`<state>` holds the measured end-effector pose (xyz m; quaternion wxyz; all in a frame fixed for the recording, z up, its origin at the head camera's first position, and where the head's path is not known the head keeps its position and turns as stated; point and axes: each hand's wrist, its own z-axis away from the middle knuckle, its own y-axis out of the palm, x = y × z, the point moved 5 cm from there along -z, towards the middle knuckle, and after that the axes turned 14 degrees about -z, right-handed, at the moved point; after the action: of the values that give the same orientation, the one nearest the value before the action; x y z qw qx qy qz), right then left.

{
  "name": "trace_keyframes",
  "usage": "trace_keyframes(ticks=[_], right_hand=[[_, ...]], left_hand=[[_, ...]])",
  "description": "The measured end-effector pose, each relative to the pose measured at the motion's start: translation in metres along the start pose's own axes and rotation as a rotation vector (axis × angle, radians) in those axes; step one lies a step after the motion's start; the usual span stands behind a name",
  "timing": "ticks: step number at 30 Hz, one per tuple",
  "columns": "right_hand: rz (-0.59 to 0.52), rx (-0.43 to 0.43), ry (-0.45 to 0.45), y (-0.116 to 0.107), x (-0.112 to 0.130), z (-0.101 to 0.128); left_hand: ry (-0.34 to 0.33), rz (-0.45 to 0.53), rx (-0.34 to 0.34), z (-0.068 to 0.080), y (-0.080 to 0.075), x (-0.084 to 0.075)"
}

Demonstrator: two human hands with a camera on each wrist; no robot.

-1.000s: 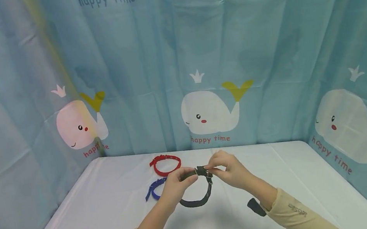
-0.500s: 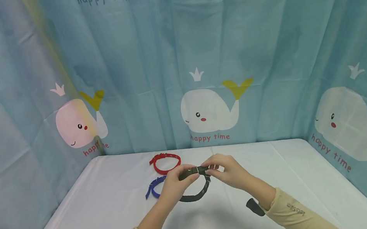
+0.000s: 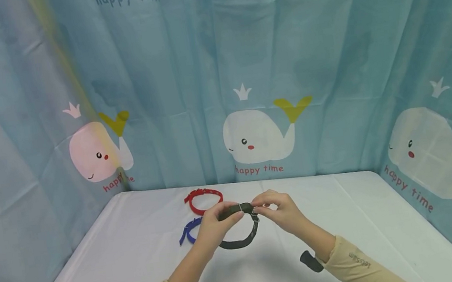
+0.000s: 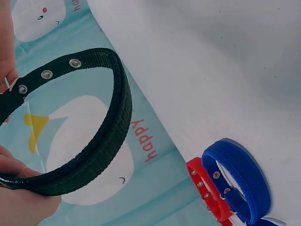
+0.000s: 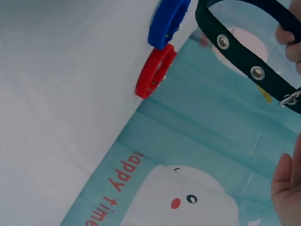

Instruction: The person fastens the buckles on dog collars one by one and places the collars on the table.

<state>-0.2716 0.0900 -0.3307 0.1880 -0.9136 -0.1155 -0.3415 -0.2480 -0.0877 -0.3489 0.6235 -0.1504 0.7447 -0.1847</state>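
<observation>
blue collar [image 3: 188, 230] partly behind left hand [image 3: 212, 227]

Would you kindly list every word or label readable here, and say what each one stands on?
"happy time" in dark blue, twice along the top of the whale-print curtain.
"happy time" in red, under each white whale.
Small lettering on the right sleeve: too blurred to read.
The black collar, red collar and blue collar bear no text.

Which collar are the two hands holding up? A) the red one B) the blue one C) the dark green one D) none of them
C: the left hand and the right hand both grip the dark green collar above the table, while the red collar and the blue collar lie on it.
</observation>
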Motion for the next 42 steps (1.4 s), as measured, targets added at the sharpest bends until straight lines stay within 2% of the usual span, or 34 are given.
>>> trace_keyframes(ticks=[7,9,15,18,23,27,30,32,34,37,42], right_hand=[[0.062,0.040,-0.031,0.004,-0.001,0.002],[0.066,0.048,0.000,0.005,-0.002,0.005],[0.044,0.061,0.176,0.007,-0.013,0.012],[0.045,0.062,0.205,0.008,-0.014,0.013],[0.045,0.084,0.193,0.012,-0.015,0.015],[0.063,0.103,0.143,0.016,-0.014,0.014],[0.080,0.112,0.108,0.016,-0.011,0.016],[0.089,0.117,0.121,0.016,-0.010,0.017],[0.082,0.115,0.170,0.016,-0.012,0.017],[0.042,0.098,0.307,0.013,-0.018,0.019],[-0.110,0.100,0.561,0.011,-0.029,0.024]], left_hand=[[-0.017,0.000,0.012,0.002,0.001,0.003],[-0.033,0.008,0.007,0.002,0.001,0.005],[-0.117,0.097,-0.020,0.004,-0.002,0.010],[-0.118,0.126,-0.017,0.005,-0.002,0.011],[-0.095,0.146,-0.010,0.008,0.001,0.013],[-0.078,0.158,0.002,0.010,0.004,0.012],[-0.085,0.157,0.012,0.011,0.007,0.013],[-0.099,0.159,0.006,0.011,0.007,0.014],[-0.108,0.162,-0.009,0.011,0.005,0.015],[-0.121,0.194,-0.022,0.009,0.001,0.015],[-0.154,0.259,-0.018,0.006,-0.003,0.016]])
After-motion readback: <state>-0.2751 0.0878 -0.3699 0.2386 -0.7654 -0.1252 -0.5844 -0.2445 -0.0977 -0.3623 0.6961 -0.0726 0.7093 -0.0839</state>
